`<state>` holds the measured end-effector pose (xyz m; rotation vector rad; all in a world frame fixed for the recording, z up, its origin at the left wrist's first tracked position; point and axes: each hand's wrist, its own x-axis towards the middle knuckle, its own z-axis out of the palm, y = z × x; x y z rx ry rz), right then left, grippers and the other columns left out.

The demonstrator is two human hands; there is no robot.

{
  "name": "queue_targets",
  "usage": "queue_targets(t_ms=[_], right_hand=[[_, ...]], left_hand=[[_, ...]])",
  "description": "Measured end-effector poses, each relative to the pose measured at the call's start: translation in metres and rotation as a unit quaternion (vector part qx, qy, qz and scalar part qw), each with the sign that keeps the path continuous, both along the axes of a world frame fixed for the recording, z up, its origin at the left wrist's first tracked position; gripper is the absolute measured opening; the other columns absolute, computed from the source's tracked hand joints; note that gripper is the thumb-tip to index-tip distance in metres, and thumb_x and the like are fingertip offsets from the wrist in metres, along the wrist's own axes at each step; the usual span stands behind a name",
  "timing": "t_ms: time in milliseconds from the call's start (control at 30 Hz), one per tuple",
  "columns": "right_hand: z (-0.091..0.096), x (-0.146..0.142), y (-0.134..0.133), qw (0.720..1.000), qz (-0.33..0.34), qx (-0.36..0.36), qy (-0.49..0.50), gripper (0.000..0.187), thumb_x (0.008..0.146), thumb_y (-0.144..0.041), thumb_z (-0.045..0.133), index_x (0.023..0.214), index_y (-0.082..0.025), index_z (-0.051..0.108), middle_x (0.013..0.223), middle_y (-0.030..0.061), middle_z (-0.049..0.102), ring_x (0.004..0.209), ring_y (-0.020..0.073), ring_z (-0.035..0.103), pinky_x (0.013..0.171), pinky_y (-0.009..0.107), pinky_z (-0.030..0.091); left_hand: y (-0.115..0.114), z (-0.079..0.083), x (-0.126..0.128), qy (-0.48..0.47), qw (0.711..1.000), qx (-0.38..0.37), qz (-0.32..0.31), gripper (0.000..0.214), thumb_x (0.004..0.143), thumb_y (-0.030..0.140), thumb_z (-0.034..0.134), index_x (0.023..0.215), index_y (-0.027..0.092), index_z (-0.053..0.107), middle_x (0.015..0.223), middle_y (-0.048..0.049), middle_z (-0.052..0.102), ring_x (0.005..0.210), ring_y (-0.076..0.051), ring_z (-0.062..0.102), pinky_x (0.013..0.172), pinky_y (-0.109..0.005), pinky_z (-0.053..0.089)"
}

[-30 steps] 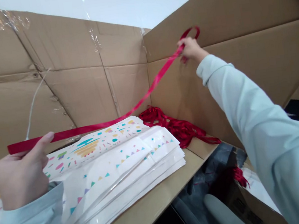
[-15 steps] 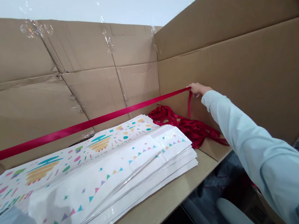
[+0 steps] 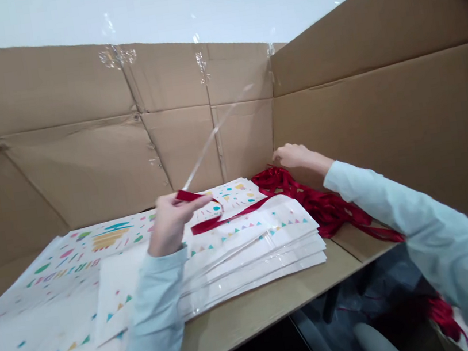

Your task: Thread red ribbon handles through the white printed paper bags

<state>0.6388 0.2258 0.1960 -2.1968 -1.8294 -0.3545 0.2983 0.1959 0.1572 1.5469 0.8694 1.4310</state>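
Red ribbon [image 3: 226,217] is pinched between thumb and fingers of the left hand [image 3: 171,222], a firm hold that lays it neatly across the printed stack [image 3: 248,249] on the bench [image 3: 268,293], while the open right hand [image 3: 296,158] hovers just over the ribbon heap [image 3: 326,209].

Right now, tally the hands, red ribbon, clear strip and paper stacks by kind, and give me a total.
Hands: 2 (left hand, right hand)
Red ribbon strip: 1
Red ribbon heap: 1
Clear strip: 1
Stack of printed white paper: 1
Total: 6
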Motion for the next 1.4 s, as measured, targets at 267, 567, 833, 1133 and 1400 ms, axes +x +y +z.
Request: queue_targets(t_ms=[267,567,833,1133,1400], right_hand=[[0.015,-0.152,-0.105,0.867,0.378,0.259,-0.198,0.02,0.084,-0.015,0.048,0.092,-0.019,0.067,0.089,0.0099,0.066,0.09,0.0245,0.055,0.077,0.037,0.041],[0.004,-0.173,-0.092,0.853,0.469,0.188,-0.13,0.026,0.091,-0.016,0.049,0.102,-0.026,0.07,0.074,0.0002,0.066,0.062,0.0118,0.055,0.057,0.025,0.031],[-0.039,-0.147,-0.058,0.907,0.382,0.166,0.054,0.023,0.091,-0.023,0.052,0.1,-0.023,0.073,0.095,0.0021,0.073,0.082,0.016,0.067,0.069,0.025,0.045],[-0.052,-0.139,-0.028,0.906,0.352,0.149,0.179,0.021,0.089,-0.025,0.055,0.096,-0.021,0.074,0.088,0.002,0.074,0.073,0.0152,0.066,0.062,0.023,0.044],[-0.041,-0.137,-0.034,0.879,0.355,0.247,0.201,0.024,0.092,-0.024,0.05,0.096,-0.02,0.073,0.089,0.0031,0.073,0.075,0.0152,0.066,0.067,0.025,0.046]], left_hand=[[-0.048,-0.012,0.002,0.1,0.986,0.034,-0.129,0.023,0.055,0.029,0.083,0.053,0.014,0.066,0.05,-0.0023,0.055,0.047,-0.011,0.048,0.045,-0.023,0.032],[-0.043,0.002,-0.05,0.149,0.96,0.118,-0.206,0.012,0.057,0.024,0.083,0.059,0.019,0.072,0.087,-0.0088,0.065,0.081,-0.019,0.06,0.068,-0.029,0.047],[0.003,-0.043,-0.048,0.022,0.968,-0.093,-0.234,0.033,0.073,0.044,0.072,0.086,0.013,0.073,0.096,-0.0151,0.068,0.075,-0.016,0.062,0.045,-0.018,0.033],[0.033,-0.047,-0.01,-0.019,0.959,-0.2,-0.202,0.031,0.066,0.027,0.081,0.086,0.008,0.067,0.082,-0.0111,0.069,0.077,-0.016,0.064,0.077,-0.028,0.049],[0.047,-0.026,-0.006,0.082,0.979,-0.053,-0.18,0.03,0.078,0.041,0.065,0.082,0.011,0.063,0.08,-0.0085,0.067,0.074,-0.015,0.059,0.071,-0.027,0.044]])
